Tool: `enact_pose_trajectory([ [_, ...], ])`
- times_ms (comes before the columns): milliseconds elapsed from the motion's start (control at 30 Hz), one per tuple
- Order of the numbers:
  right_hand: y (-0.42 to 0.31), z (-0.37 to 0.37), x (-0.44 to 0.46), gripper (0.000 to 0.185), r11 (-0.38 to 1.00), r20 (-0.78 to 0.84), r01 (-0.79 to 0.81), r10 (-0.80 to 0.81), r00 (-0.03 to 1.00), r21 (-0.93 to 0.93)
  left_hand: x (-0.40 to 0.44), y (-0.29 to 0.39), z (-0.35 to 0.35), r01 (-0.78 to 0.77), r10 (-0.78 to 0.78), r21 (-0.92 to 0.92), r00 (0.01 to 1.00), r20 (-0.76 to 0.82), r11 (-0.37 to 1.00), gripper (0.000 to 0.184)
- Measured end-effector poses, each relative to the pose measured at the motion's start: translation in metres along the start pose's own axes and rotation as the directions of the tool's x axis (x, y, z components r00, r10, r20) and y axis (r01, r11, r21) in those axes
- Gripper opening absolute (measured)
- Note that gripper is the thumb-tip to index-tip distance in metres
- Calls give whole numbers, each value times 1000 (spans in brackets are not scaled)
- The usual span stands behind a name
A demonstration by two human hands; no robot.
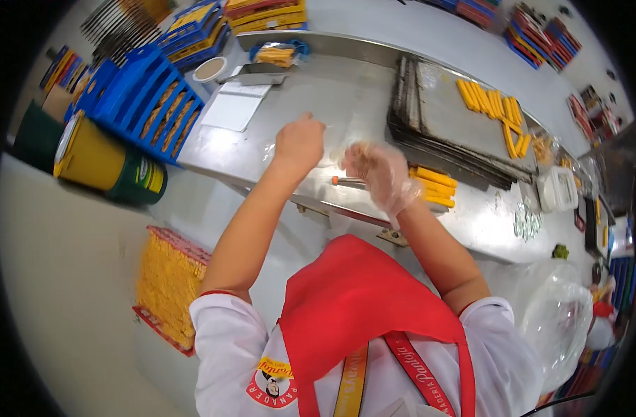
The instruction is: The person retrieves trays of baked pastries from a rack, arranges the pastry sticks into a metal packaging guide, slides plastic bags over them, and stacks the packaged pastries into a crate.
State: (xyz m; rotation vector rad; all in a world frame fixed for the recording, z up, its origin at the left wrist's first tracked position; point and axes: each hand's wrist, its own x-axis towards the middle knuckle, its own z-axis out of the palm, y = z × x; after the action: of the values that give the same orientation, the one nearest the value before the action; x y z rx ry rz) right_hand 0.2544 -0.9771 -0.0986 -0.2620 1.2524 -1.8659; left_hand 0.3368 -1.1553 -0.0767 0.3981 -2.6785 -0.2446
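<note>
Above the near part of the steel table, my bare left hand (pixel 300 144) is closed, its fingers curled and one knuckle pointing forward. What it may hold is hidden. My right hand (pixel 379 170) wears a loose clear plastic glove, and its fingers are bent together toward my left hand. A faint see-through film shows by its fingertips, too unclear to name. Under the right hand lies a tool with an orange-tipped handle (pixel 342 181), partly covered. Just right of that hand, several yellow sticks (pixel 436 186) rest on the table.
A stack of dark baking trays (pixel 436 132) carries more yellow sticks (pixel 491 101). White paper (pixel 236 105), a metal pan (pixel 259 75) and a white tub (pixel 210 70) stand at the left. Blue crates (pixel 141 104) and a yellow-green bucket (pixel 109 163) flank the steel table (pixel 345 80).
</note>
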Motion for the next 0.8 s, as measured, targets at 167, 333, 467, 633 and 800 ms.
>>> enact_pose_trajectory([
  [167, 81, -66, -2, 79, 762, -100, -231, 360, 928, 605, 19, 16, 17, -49, -2, 195, 967, 253, 980, 18],
  [333, 78, -78, 7, 103, 684, -275, 35, 246, 929, 729, 29, 25, 57, -225, 148, 184, 922, 359, 957, 46],
  [467, 78, -75, 9, 99, 666, -358, 61, 319, 878, 743, 38, 32, 81, -340, 310, 65, 909, 277, 938, 43],
  [633, 73, -71, 19, 85, 639, -443, 204, 238, 864, 742, 49, 48, 89, -365, 345, 24, 896, 280, 931, 35],
  [800, 89, -103, 10, 53, 690, -565, 307, 178, 806, 655, 60, 46, 89, -358, 322, 73, 899, 298, 931, 30],
])
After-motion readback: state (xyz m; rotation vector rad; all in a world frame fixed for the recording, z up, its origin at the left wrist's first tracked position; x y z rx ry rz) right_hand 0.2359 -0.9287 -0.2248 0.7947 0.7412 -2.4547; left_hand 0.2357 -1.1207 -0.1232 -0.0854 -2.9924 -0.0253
